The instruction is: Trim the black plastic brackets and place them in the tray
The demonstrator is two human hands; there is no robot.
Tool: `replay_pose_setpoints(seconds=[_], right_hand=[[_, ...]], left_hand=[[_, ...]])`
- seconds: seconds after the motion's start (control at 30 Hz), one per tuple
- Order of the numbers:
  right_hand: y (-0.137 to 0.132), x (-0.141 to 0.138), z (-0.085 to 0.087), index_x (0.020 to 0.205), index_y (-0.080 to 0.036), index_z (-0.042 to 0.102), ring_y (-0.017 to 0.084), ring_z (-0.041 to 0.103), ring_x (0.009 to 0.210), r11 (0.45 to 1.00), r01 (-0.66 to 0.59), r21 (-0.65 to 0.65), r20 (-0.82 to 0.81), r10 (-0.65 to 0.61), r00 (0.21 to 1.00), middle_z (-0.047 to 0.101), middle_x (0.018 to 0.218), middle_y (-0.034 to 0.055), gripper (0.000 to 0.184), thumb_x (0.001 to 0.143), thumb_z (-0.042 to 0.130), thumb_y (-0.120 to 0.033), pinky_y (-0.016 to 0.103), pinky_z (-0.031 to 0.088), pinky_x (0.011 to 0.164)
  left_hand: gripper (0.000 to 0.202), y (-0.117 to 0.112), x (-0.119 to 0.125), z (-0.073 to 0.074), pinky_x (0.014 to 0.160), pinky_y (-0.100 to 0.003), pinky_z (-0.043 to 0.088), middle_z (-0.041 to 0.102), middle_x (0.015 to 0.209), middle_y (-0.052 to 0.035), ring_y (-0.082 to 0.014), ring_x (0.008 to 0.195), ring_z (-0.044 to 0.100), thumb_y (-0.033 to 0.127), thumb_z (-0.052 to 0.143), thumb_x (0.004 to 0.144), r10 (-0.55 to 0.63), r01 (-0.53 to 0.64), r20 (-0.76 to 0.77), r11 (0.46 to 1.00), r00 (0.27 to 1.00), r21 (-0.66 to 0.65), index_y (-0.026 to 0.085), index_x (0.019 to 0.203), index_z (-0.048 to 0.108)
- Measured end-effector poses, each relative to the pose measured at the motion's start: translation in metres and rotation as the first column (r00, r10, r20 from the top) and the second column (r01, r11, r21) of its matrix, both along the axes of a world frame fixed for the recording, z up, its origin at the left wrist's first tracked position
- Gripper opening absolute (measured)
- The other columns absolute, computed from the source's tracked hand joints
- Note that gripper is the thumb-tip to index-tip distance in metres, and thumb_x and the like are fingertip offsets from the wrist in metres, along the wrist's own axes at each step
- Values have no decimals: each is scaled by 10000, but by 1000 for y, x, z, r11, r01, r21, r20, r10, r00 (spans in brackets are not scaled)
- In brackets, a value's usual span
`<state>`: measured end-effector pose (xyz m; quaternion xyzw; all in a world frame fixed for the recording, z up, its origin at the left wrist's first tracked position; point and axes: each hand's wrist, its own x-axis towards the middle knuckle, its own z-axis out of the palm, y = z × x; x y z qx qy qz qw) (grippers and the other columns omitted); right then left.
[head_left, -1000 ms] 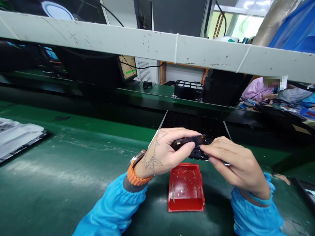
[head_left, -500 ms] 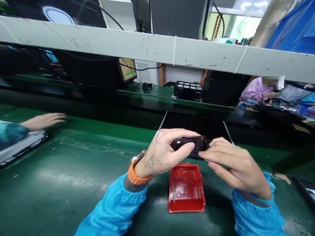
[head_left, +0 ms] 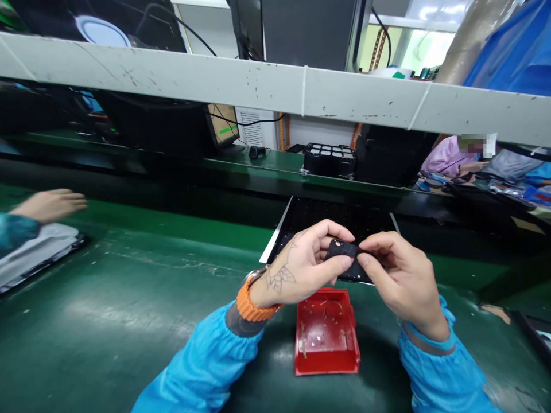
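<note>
Both hands have drawn closer together since 0.5 s ago. The small black part (head_left: 344,250), which lay long and flat between them, is now turned and looks shorter and blockier. At the far left a co-worker's hand (head_left: 49,203) has pulled back toward the frame edge, above a white bagged item (head_left: 38,252).

The left hand (head_left: 301,267), with an orange watch strap (head_left: 252,305) at the wrist, has its grip closed on the part's left end, thumb below and fingers curled over the top. The right hand (head_left: 400,275) pinches the right end between thumb and forefinger, with its other fingers loosely folded. The part is thus held in the air by 2 hands. It is above the near edge of a black keyboard panel (head_left: 340,215) lying on the green tabletop (head_left: 129,298), and just beyond the red tray (head_left: 327,332).

The part looks like thin moulded plastic: light and stiff, probably easy to snap or scratch if bent, and small enough to slip. Its ends and edges seem the safe places to hold it, which is where the fingers are now.

The red tray sits open on the tabletop below the hands. It holds only a scatter of tiny pale slivers and specks, too small to identify. On the far ledge a black compartment tray (head_left: 329,158) has pale pieces in its cells, but what they are cannot be told.
</note>
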<state>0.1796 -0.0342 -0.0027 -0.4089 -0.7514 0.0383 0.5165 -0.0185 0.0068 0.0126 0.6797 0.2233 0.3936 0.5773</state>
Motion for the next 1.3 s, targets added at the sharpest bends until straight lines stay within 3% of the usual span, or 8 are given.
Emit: replay_pose_setpoints(seconds=[0.1,0.23,0.43,0.67,0.87,1.3], right_hand=[[3,-2,2,997,-224,683,162,688,730,995,31,93,21,-33,999,710,889,23,112,943,663,-128,264,572,606],[7,-5,2,1146,-248,742,242,708,971,962,12,274,130,-49,990,696,1097,93,271,957,633,-89,383,639,777],[13,-5,-2,1294,-258,718,264,671,1032,923,-35,382,277,-79,958,688,1133,110,422,961,609,-23,442,626,826],[12,-2,-2,1224,-237,736,281,659,1046,902,-58,427,310,-86,947,681,1139,115,340,953,646,-54,459,619,821],[10,-5,-2,1216,-196,729,288,652,1066,899,-71,433,300,-69,951,680,1160,130,327,939,668,-35,459,609,846],[9,-19,-9,1224,-147,722,279,625,1096,900,-34,434,249,-84,965,656,1168,143,332,948,637,16,450,592,884]], left_hand=[[248,1,0,0,551,-201,515,708,850,-30,-89,570,638,205,682,890,23,-23,0,999,1000,23,146,1124,627],[208,0,5,-4,566,-207,546,688,710,-1,-118,566,678,194,635,906,111,-106,-46,990,993,93,141,1106,659],[240,-3,10,-9,564,-213,560,696,692,-8,-132,573,694,201,604,938,142,-136,-31,979,989,153,129,1154,679],[288,-8,6,-9,568,-204,561,708,695,-11,-134,587,710,208,558,973,179,-165,-37,957,983,239,127,1221,681],[292,-12,7,-8,559,-192,563,719,688,2,-134,594,727,160,552,953,257,-224,-47,908,965,355,129,1213,681],[290,-13,6,-9,547,-228,531,705,695,-1,-137,571,689,112,505,935,448,-351,-23,730,894,586,103,1152,698]])
